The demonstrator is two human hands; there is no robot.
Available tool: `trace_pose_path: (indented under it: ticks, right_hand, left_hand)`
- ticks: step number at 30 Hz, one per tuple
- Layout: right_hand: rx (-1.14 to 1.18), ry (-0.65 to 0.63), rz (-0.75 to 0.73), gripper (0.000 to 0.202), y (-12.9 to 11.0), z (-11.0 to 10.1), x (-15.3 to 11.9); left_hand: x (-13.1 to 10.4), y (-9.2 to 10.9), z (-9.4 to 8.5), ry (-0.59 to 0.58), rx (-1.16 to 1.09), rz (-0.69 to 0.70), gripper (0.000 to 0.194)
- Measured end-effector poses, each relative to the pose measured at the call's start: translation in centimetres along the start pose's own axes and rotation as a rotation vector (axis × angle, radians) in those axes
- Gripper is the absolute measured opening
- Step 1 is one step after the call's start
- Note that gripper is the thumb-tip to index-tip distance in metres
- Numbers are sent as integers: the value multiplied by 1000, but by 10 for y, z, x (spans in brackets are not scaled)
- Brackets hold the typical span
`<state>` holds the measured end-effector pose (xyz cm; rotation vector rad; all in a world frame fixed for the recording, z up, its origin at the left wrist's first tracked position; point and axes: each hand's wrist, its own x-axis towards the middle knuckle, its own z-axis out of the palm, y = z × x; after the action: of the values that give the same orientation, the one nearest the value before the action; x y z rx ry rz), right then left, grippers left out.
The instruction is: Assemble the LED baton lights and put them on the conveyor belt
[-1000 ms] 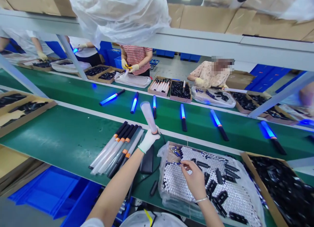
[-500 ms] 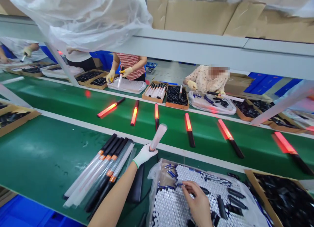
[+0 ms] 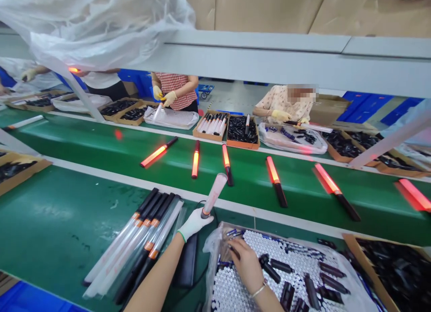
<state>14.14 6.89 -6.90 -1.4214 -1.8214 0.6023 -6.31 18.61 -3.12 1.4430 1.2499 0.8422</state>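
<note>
My left hand (image 3: pixel 195 223), in a white glove, is closed around a light stick. Its pale translucent tube (image 3: pixel 216 191) tilts up and right; its lower end is hidden by the hand. My bare right hand (image 3: pixel 248 266), a bracelet at its wrist, reaches over a plastic-lined tray (image 3: pixel 210 249) packed with upright batteries (image 3: pixel 226 287). Its fingertips pinch a small dark battery (image 3: pixel 235 251), partly covered by the fingers. Loose black cylindrical parts (image 3: pixel 311 292) lie on the batteries. Left of my forearm, several light sticks (image 3: pixel 133 240) with black handles and orange bands lie side by side.
Lit red light sticks (image 3: pixel 274 176) lie spaced along the green conveyor (image 3: pixel 84 141) ahead. A box of black parts (image 3: pixel 393 267) stands at right. Co-workers (image 3: pixel 286 107) with gloved hands work across the belt. A white shelf beam (image 3: pixel 256 56) runs overhead.
My right hand has moved left and up within the tray, with the small battery in its fingers. My left hand still holds the light stick. The lit sticks have shifted right.
</note>
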Motion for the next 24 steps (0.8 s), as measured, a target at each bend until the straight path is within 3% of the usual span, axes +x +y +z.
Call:
trace_pose_path:
  ticks: [6,13,19,22,24]
  right_hand:
    - [60,-1,17,31,-20,-12,18]
    - [200,-46,21,34,-49,3,63]
    - [328,121,17,74,-98,-11,115]
    - [272,40,15,48,-109,-20,138]
    - [247,22,0,35,-101,-24,136]
  left_hand:
    - [3,8,-9,37,-62,20,29]
    - [-5,11,-13,124,-140,75,29]
    - [-8,1,-6,90,-258,54,37]
    - [-9,-3,-9,64,-388,53,49]
    - [-11,-5,-18,60,-521,67,55]
